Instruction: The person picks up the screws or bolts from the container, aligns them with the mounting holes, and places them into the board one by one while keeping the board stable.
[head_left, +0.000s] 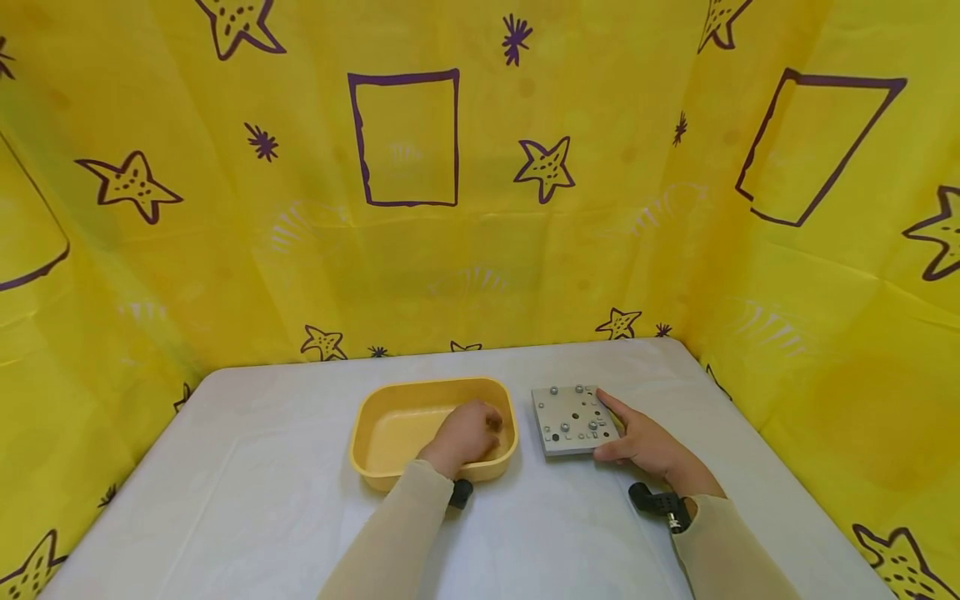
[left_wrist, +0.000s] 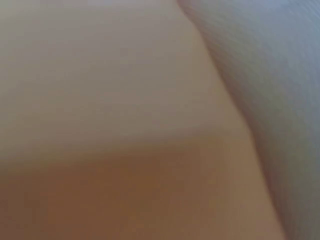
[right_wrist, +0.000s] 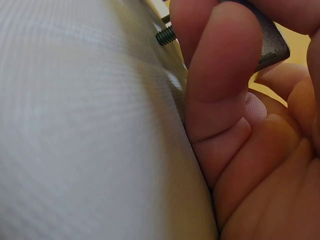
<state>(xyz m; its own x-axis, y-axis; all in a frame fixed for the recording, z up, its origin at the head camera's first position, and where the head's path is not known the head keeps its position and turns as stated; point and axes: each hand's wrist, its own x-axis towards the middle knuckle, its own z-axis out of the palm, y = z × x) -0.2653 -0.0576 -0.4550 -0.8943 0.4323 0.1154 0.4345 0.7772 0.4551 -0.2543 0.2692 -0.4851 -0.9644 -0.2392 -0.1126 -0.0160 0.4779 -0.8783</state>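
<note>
A flat grey metal plate [head_left: 566,414], dotted with bolt heads and small holes, is on the right of the table. My right hand [head_left: 645,446] grips its right side, with the thumb at the near corner and a finger along the far part. Close up in the right wrist view, curled fingers [right_wrist: 225,60] lie against the plate's dark corner [right_wrist: 274,47], and a threaded screw end [right_wrist: 165,36] sticks out beside them. My left hand [head_left: 468,433] reaches into a yellow tray [head_left: 390,421] with fingers bent; I cannot tell whether it holds anything. Only blurred skin fills the left wrist view.
A white cloth [head_left: 247,467] covers the table under the tray and plate. Yellow curtains [head_left: 480,250] with drawn starfish and frames hang close behind and on both sides. A black wrist camera [head_left: 660,502] sits on the right wrist near the tabletop.
</note>
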